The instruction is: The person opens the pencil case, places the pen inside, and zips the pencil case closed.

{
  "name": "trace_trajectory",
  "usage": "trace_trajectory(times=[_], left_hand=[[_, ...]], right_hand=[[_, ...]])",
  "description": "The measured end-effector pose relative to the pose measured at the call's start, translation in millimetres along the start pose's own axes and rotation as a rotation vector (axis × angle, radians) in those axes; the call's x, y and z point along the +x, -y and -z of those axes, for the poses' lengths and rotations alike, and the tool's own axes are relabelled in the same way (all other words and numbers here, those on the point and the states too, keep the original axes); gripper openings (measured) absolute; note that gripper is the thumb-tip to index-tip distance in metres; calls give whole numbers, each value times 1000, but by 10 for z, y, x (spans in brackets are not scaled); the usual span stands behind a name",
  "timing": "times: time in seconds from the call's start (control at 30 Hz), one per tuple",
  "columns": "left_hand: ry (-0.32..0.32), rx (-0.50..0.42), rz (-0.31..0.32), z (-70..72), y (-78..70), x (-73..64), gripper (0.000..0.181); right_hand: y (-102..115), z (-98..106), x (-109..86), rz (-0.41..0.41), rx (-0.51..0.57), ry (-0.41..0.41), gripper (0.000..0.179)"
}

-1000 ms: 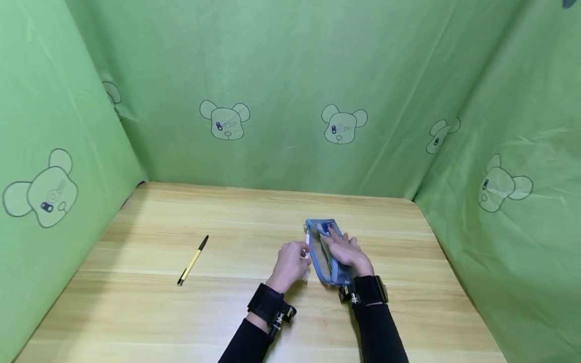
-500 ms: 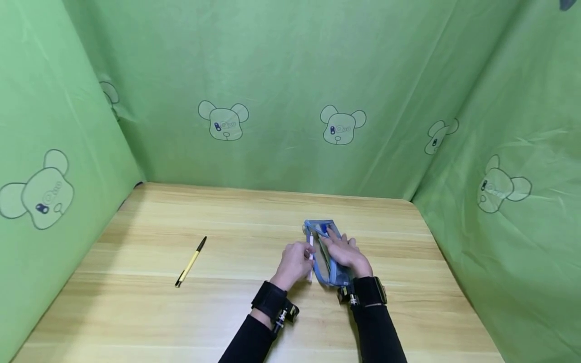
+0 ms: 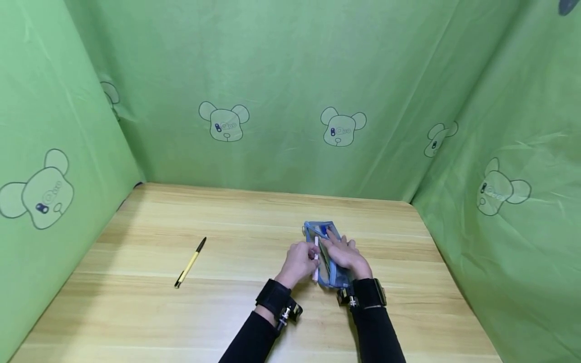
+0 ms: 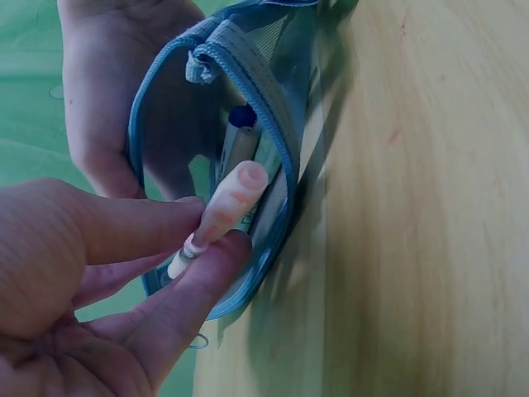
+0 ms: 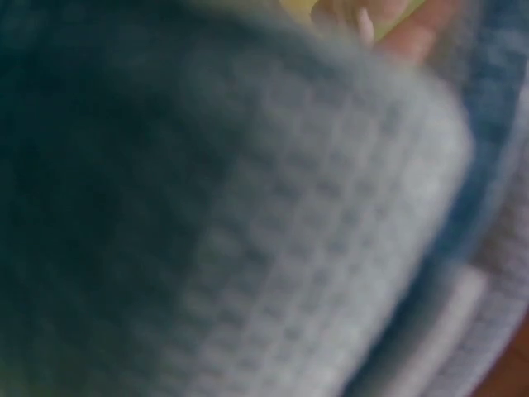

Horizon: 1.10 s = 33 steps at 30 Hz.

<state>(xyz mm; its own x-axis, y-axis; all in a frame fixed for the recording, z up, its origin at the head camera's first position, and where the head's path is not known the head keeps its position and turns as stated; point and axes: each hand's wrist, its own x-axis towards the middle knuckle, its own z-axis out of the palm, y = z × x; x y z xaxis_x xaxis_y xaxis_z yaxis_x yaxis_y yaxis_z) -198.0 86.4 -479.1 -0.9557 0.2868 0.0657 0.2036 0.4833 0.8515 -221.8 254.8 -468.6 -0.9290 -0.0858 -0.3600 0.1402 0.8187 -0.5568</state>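
Observation:
My left hand pinches a slim pale pink pen between thumb and fingers. In the head view the pen lies along the left rim of a blue mesh pencil case, whose zip is undone. The left wrist view shows the pen in front of the case's mouth. My right hand holds the case's right side, with the rim passing between its digits; part of this hand shows inside the mouth. A blue-ended pen and other slim items lie inside. Blurred blue mesh fills most of the right wrist view.
A yellow and black pen lies on the wooden table, left of the hands. Green cloth printed with bear heads hangs behind and on both sides.
My left hand has moved slightly right with the pink pen, from beside the pencil case to over its left rim. My right hand has kept its place on the case.

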Motion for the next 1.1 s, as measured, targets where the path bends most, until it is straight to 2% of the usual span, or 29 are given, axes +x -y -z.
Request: trace_trajectory(times=[0.33, 0.57, 0.77, 1.1], left_hand=[[-44, 21, -47, -62, -5, 17, 18], [-47, 22, -32, -71, -47, 54, 19], [-83, 21, -60, -121, -22, 51, 20], [-97, -45, -24, -199, -9, 30, 16]], right_hand=[[-3, 2, -8, -6, 5, -1, 69], [-1, 32, -1, -14, -1, -5, 69], [12, 27, -10, -11, 15, -16, 69], [4, 2, -46, -11, 40, -12, 68]])
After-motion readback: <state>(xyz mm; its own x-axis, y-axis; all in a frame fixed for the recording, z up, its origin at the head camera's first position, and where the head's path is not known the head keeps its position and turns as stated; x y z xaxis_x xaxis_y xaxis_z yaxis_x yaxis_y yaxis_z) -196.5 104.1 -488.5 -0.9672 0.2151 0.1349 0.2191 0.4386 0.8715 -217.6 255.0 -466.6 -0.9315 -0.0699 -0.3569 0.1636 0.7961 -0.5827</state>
